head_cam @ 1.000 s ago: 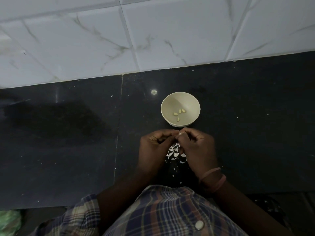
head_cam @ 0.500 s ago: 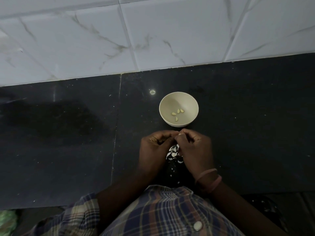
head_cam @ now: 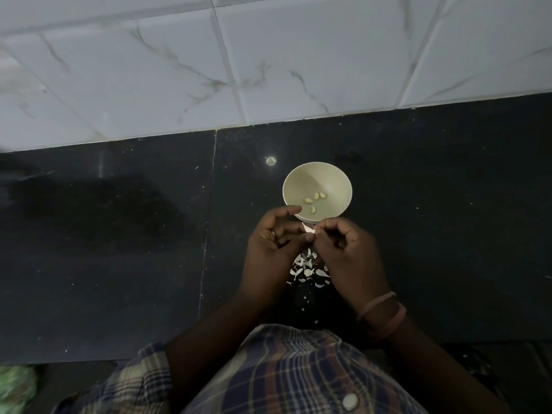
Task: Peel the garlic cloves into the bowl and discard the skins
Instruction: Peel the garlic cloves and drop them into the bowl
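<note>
Between the fingertips: garlic clove, pale, partly skinned by the look of it, pinched from both sides just short of the bowl's near rim.
Left hand: fingers curled, thumb and forefinger on the clove.
Right hand: fingers curled, tips pinching the clove or its skin; cannot tell which.
Just beyond the fingers: bowl, four peeled cloves inside.
Below the fingers, toward the wrists: skins scattered on the dark counter.
Progress: four done, one in hand; unpeeled stock not in view. Skins not yet discarded.
Writing: none readable, no brands or labels.
</note>
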Tool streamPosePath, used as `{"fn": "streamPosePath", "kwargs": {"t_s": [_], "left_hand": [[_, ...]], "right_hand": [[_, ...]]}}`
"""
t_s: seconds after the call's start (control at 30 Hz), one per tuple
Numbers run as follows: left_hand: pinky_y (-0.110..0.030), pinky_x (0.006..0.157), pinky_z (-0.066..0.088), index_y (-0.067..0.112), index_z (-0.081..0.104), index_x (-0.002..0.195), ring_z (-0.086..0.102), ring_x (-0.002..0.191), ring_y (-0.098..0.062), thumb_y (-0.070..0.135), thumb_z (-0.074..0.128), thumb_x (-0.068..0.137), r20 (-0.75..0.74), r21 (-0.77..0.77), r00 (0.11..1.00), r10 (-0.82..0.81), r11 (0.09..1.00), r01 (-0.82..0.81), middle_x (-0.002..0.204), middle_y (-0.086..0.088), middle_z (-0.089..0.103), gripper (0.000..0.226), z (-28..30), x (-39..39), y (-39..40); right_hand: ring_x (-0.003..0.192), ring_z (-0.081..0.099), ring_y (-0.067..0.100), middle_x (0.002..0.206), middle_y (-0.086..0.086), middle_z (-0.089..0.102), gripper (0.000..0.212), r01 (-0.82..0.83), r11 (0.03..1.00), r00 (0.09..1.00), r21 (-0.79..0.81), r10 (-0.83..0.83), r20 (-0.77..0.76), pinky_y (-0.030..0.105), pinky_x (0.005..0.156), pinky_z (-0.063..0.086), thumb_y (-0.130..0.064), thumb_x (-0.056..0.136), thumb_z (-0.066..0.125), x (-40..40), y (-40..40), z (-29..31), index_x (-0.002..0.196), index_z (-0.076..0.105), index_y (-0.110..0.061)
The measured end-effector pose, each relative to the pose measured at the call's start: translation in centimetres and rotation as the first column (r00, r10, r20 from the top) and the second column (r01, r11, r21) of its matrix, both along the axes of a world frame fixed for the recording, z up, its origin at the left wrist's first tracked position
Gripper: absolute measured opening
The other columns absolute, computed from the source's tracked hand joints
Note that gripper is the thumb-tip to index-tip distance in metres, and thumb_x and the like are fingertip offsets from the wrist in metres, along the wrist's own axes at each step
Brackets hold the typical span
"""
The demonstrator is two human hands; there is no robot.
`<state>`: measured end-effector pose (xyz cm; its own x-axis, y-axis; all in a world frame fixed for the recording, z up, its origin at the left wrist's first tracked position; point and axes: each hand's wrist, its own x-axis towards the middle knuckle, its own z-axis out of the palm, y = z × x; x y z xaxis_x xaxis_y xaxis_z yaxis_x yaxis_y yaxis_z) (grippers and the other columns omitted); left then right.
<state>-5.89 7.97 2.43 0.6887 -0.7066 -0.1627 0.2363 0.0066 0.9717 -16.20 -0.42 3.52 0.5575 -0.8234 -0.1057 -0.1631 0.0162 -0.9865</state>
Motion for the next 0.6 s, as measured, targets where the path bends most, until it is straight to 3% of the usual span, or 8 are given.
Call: {"fn": "streamPosePath", "kwargs": {"t_s": [0.1, 0.2, 0.33, 0.43, 0.6], "left_hand": [[-0.057, 0.095, 0.055, 0.001, 0.068, 0.112, 0.073, 0.096, -0.033, -0.007, 0.072, 0.084, -0.068, 0.007, 0.997, 0.022, 1.0, -0.022, 0.1, -0.019, 0.076, 0.03, 0.0, -0.1, 0.1], [-0.053, 0.097, 0.055, -0.002, 0.071, 0.114, 0.072, 0.102, -0.035, -0.006, 0.071, 0.085, -0.114, 0.008, 0.993, 0.02, 1.0, -0.019, 0.104, -0.019, 0.076, 0.03, -0.1, 0.0, 0.2], [-0.039, 0.092, 0.058, -0.002, 0.071, 0.117, 0.073, 0.103, -0.029, -0.002, 0.071, 0.087, -0.09, 0.028, 0.996, 0.012, 1.0, -0.01, 0.106, -0.015, 0.077, 0.03, 0.0, 0.0, 0.1], [-0.03, 0.087, 0.058, 0.0, 0.072, 0.116, 0.074, 0.098, -0.022, 0.002, 0.068, 0.091, -0.062, 0.042, 0.998, -0.011, 0.999, 0.013, 0.104, -0.013, 0.077, 0.026, 0.1, 0.1, 0.1], [-0.041, 0.09, 0.059, 0.004, 0.075, 0.111, 0.075, 0.096, -0.025, 0.006, 0.063, 0.097, 0.071, 0.108, 0.994, -0.087, 0.991, 0.079, 0.1, -0.01, 0.078, 0.019, 0.3, -0.1, 0.2]], "right_hand": [[0.074, 0.069, 0.01, 0.08, -0.001, 0.073, 0.003, 0.001, 0.998, 1.0, -0.068, -0.003, -0.028, 0.02, 0.067, 0.054, -0.008, 0.088, 0.07, 0.0, 0.0, -0.2, 0.088, 0.072, -0.011], [0.074, 0.069, 0.011, 0.079, -0.004, 0.073, 0.008, -0.052, 0.992, 0.997, -0.112, 0.045, -0.063, 0.024, 0.068, 0.056, -0.009, 0.088, 0.072, -0.4, -0.6, -0.3, 0.086, 0.074, -0.016], [0.083, 0.069, 0.001, 0.087, -0.009, 0.074, 0.012, -0.116, 0.967, 0.992, -0.225, 0.103, -0.066, 0.012, 0.073, 0.05, -0.004, 0.089, 0.071, -1.0, -1.6, 0.0, 0.09, 0.077, -0.014], [0.092, 0.067, 0.0, 0.095, -0.007, 0.072, 0.014, -0.135, 0.937, 0.99, -0.323, 0.116, -0.076, 0.009, 0.08, 0.048, -0.002, 0.09, 0.07, -1.1, -1.9, -0.3, 0.098, 0.077, -0.011], [0.089, 0.068, 0.004, 0.093, -0.005, 0.072, 0.012, -0.119, 0.927, 0.993, -0.357, 0.105, -0.057, 0.013, 0.077, 0.051, -0.003, 0.088, 0.071, -1.1, -1.8, -0.4, 0.096, 0.076, -0.011]]}}
